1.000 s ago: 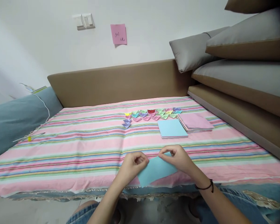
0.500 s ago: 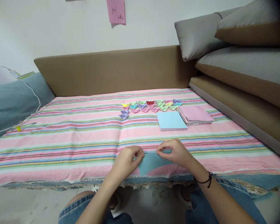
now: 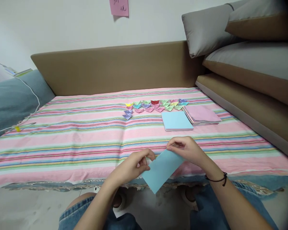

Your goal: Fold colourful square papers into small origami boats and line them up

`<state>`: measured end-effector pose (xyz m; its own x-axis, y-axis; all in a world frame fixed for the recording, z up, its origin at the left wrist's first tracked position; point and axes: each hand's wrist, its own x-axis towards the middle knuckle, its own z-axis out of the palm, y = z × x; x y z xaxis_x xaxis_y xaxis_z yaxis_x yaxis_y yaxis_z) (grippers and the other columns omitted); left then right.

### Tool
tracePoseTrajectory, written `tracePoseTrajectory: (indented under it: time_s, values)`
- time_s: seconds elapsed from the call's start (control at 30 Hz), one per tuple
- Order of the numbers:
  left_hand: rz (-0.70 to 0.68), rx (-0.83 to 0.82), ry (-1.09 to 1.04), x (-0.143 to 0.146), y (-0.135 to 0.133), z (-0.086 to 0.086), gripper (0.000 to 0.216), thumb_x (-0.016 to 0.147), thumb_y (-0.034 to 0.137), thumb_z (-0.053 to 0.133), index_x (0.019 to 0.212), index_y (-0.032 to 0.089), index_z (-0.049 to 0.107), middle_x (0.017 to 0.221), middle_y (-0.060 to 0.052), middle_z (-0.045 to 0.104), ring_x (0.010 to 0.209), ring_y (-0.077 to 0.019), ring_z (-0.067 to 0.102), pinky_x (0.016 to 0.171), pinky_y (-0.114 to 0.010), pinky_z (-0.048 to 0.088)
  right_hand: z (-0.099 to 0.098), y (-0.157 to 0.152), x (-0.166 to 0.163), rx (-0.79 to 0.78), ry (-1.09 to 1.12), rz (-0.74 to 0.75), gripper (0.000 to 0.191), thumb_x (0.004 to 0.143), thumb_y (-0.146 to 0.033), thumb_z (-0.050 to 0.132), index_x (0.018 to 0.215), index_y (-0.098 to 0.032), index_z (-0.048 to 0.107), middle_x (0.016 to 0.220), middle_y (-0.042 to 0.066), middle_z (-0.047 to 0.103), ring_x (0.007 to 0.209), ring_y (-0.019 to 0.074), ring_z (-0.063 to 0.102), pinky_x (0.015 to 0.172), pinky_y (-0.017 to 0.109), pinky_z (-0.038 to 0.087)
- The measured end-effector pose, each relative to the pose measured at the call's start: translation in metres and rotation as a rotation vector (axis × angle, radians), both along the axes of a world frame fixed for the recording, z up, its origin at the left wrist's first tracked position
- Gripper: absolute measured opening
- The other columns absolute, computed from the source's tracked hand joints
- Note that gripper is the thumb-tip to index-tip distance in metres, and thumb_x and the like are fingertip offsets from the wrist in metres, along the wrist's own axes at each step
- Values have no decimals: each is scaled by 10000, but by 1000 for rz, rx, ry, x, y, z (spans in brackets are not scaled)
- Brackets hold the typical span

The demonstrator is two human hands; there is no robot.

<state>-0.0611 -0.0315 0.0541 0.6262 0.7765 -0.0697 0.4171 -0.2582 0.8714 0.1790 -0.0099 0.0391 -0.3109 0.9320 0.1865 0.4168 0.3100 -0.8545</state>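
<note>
Blue paper point(image 3: 163, 171) hangs over the front edge of the striped cloth point(image 3: 69, 137), its top pinched in the right hand point(image 3: 188, 149); the left hand point(image 3: 131, 165), thumb and forefinger parted, sits beside it. Pinching both ends evenly should keep it straight.

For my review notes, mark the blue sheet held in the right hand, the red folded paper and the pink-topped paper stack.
Blue sheet point(image 3: 163, 169): head view, middle of its facing side.
Red folded paper point(image 3: 155, 102): head view, its middle.
Pink-topped paper stack point(image 3: 201, 114): head view, on its top sheet.
</note>
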Motion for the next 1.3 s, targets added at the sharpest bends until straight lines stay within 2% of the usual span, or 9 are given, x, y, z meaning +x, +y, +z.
tracePoseTrajectory:
  time_s: [0.1, 0.2, 0.27, 0.37, 0.6, 0.77, 0.87, 1.0, 1.3]
  values:
    - [4, -68, -40, -3, 0, -1, 324, 761, 156, 557, 1065, 226, 644, 699, 5, 528, 607, -108, 456, 547, -217, 334, 1, 2, 11, 38, 137, -147, 198, 787, -337, 595, 712, -159, 639, 697, 54, 663, 664, 170, 611, 600, 270, 487]
    - [180, -143, -233, -5, 4, -8, 403, 749, 207, 612, 1152, 196, 603, 600, 35, 461, 549, -97, 412, 544, -227, 332, 2, -1, 18, 88, 300, -259, 252, 821, -350, 568, 977, -158, 617, 709, 49, 664, 689, 174, 633, 667, 306, 524]
    - [340, -180, -409, -5, 7, -14, 475, 745, 238, 640, 1208, 177, 551, 560, 51, 436, 549, -97, 412, 565, -233, 342, 0, -5, 17, 61, 345, -192, 444, 850, -340, 535, 1257, -178, 468, 715, 37, 678, 675, 172, 643, 663, 325, 545]
    - [482, -207, -589, -3, 8, -18, 506, 735, 254, 672, 1217, 180, 536, 573, 50, 446, 573, -92, 404, 579, -229, 330, -7, -11, 6, 41, 232, -32, 521, 875, -299, 496, 1373, -228, 362, 791, 37, 706, 663, 160, 653, 654, 316, 559]
    - [336, -305, -611, 6, 0, -14, 495, 768, 229, 658, 1243, 219, 520, 590, 50, 458, 571, -80, 422, 575, -217, 346, -12, -12, -20, 216, 217, 49, 263, 815, -225, 580, 1056, -252, 681, 976, 59, 706, 855, 191, 663, 718, 292, 561]
    - [237, -176, -534, 5, -1, -8, 322, 858, 267, 527, 1171, 214, 583, 803, -50, 621, 721, -153, 585, 692, -295, 477, -11, -11, -20, 63, 443, -35, 171, 749, -345, 671, 858, -232, 739, 871, 77, 721, 789, 213, 682, 640, 286, 576]
    - [274, 40, -477, 7, 0, -9, 235, 819, 239, 574, 1036, 229, 663, 1025, -84, 605, 846, -171, 595, 690, -270, 509, -14, -12, -22, -22, 507, 1, 170, 721, -339, 704, 847, -232, 744, 861, 76, 719, 777, 207, 684, 632, 274, 575]
    - [419, 203, -483, 12, 1, -13, 112, 766, 229, 636, 827, 224, 730, 903, -68, 651, 874, -185, 611, 659, -241, 525, -16, -12, -26, -72, 568, 66, 185, 700, -299, 728, 879, -254, 740, 906, 60, 713, 836, 216, 675, 692, 302, 568]
    - [605, 44, -553, 18, 1, -14, 103, 656, 262, 731, 719, 182, 722, 793, -51, 685, 729, -180, 631, 612, -270, 539, -11, -14, -36, -37, 531, -151, 168, 665, -378, 732, 664, -210, 725, 691, 47, 697, 681, 212, 643, 578, 304, 526]
